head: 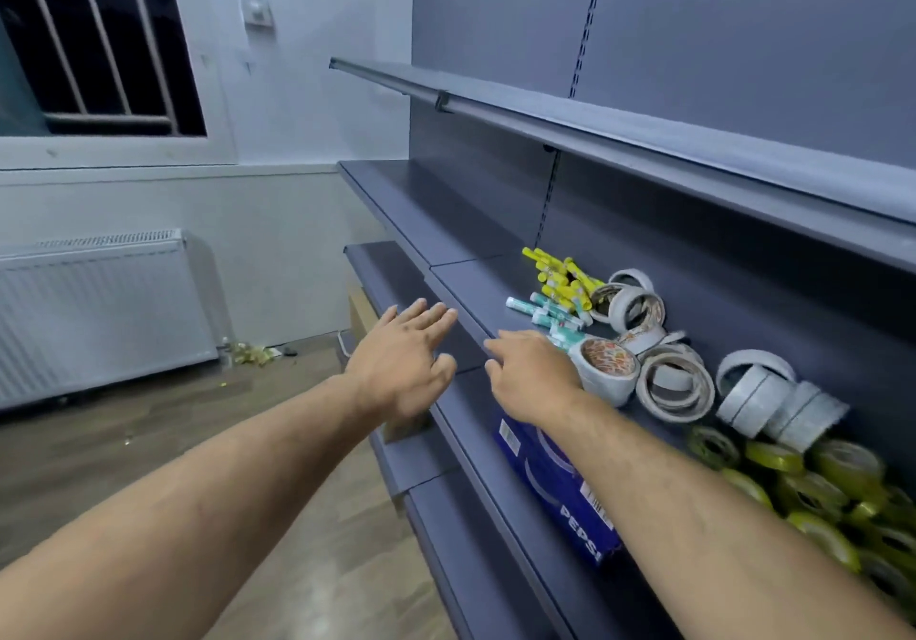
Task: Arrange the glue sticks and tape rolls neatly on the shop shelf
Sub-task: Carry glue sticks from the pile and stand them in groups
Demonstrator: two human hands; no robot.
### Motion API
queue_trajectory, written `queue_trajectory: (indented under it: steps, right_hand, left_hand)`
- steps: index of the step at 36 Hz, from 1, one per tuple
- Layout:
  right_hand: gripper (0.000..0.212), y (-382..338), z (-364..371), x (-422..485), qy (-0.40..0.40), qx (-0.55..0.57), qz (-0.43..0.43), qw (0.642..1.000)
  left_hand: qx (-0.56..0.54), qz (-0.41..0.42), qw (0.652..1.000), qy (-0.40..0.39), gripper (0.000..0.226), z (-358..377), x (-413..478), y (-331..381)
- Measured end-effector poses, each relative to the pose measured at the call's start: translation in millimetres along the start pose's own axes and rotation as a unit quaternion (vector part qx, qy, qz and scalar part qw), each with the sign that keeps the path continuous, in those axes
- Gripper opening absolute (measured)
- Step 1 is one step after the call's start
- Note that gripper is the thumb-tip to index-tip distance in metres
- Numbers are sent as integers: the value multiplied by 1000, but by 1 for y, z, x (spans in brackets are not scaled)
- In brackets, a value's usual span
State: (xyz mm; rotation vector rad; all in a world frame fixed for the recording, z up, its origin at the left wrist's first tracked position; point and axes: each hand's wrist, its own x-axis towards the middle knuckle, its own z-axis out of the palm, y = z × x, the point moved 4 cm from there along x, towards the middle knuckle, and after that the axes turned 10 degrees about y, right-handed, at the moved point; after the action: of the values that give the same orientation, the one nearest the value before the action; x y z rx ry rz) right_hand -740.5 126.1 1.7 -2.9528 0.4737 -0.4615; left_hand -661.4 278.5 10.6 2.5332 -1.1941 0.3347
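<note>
Just beyond right hand, glue sticks

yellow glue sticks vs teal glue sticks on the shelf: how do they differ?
Colour: the yellow glue sticks are bright yellow, and the teal glue sticks are white with teal.
Place: the yellow glue sticks lie farther along the shelf, while the teal glue sticks lie nearer the right hand.
Amount: the yellow pile looks larger than the teal one.
Shared: both lie flat in loose, jumbled heaps beside the white tape rolls.
</note>
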Motion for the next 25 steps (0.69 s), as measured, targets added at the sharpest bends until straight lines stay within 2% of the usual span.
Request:
queue_trajectory:
  steps: [2,6,10,12,14,17,21,25]
  right_hand:
    - [33,-1,4,24,3,-1,11,1000]
    - [19,8,18,65,12,-21,25,999]
    - [23,34,32,107,13,-41,42,998]
    - [17,50,35,129,8,-61,63,996]
    - [14,64,36,145,-12,-80,95,992]
    - [16,90,38,169,-55,-76,140,986]
    - [23,126,34,194,-30,-72,191,979]
    - [15,152,41,208,-14,-69,223,972]
  left_hand:
    - [-5,11,1000,-4,78,4,24,-15]
    - [-12,33,999,-5,78,22,68,-33]
    - [-15,63,998,-4,75,45,115,-41]
    - [-18,73,997,-6,70,56,143,-43]
    - [-21,81,996,-8,64,62,162,-46]
    - [-26,98,994,-25,70,76,195,-48]
    - [-39,110,993,-36,75,90,238,-47]
    - [-44,139,988,-49,72,106,275,-39]
